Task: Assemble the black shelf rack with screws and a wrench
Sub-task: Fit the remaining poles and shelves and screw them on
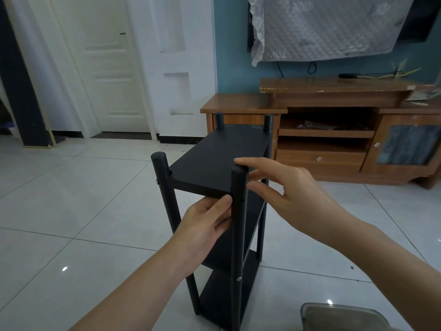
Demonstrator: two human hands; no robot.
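The left hand (205, 228) grips the top shelf (214, 161) from beneath; the right hand (293, 189), fingers spread, touches the front post (238, 247). Recommend levelling shelf with empty screw hole (242, 200) before fastening.

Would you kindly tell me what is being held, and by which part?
The left hand grips the top shelf by its near edge, beside the near post. The right hand holds nothing; its fingers touch that post's top.

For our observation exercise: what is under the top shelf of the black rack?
The left hand sits just under the top shelf's near edge, with two lower shelves beneath. The hand covers part of the middle shelf; what its fingers hold is hidden.
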